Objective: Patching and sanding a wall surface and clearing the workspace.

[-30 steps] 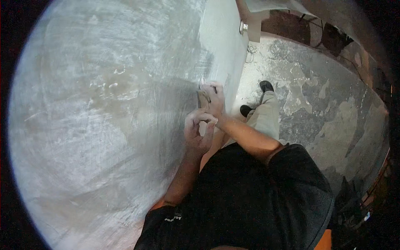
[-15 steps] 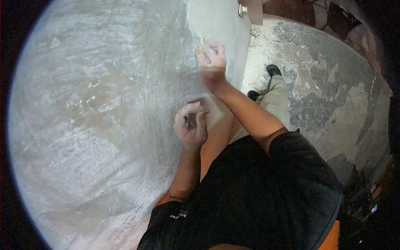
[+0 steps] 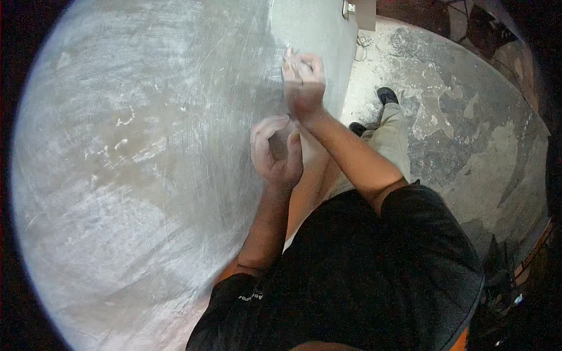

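Observation:
A large wall point(image 3: 146, 134) with a scuffed grey-white plaster face takes up the left of the head view. Against it, my left hand point(image 3: 276, 153) is curled, white with dust, its thumb and fingers round a dark flat piece point(image 3: 281, 144) that looks like sandpaper. Just beyond and to the right, my right hand point(image 3: 303, 82) is closed too, its fingers bent and dusted white near the wall. What lies inside those fingers, if anything, I cannot make out.
Right of the wall runs a worn grey floor point(image 3: 445, 117) with peeling patches and white dust along its edge. My shoe point(image 3: 387, 95) stands there. A small white fitting point(image 3: 349, 9) sits at the wall's far end, near a cable point(image 3: 363, 44). Dark clutter point(image 3: 509, 275) fills the lower right.
My left hand has slid up the wall, closer to my right hand. The right hand has shifted slightly right in the picture, as the whole view has.

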Demonstrator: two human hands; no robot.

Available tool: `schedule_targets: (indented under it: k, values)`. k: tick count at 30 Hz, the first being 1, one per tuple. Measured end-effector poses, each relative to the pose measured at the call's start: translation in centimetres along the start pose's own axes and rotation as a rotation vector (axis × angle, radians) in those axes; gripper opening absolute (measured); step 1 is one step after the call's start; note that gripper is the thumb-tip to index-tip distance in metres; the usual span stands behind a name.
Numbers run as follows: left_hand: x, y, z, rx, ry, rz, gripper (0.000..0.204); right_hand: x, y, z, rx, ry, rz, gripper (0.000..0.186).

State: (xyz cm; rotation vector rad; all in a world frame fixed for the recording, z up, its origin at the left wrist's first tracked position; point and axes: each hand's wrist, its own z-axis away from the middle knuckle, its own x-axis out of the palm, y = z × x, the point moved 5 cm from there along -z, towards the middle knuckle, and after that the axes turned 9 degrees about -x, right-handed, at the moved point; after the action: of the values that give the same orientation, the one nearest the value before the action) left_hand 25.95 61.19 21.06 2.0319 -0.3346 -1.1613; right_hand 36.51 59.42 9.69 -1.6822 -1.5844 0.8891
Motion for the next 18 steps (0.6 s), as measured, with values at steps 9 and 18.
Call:
schedule_targets:
  k: [9,18]
  values:
    - [0.3,-0.4,-0.2,0.068,0.000,0.084,0.021,-0.5,-2.0,0.5,-0.107,0.017,0.028,0.013]
    - [0.1,-1.3,0.1,0.061,0.025,0.237,0.022,-0.1,-0.7,1.5,0.053,-0.033,-0.164,0.021]
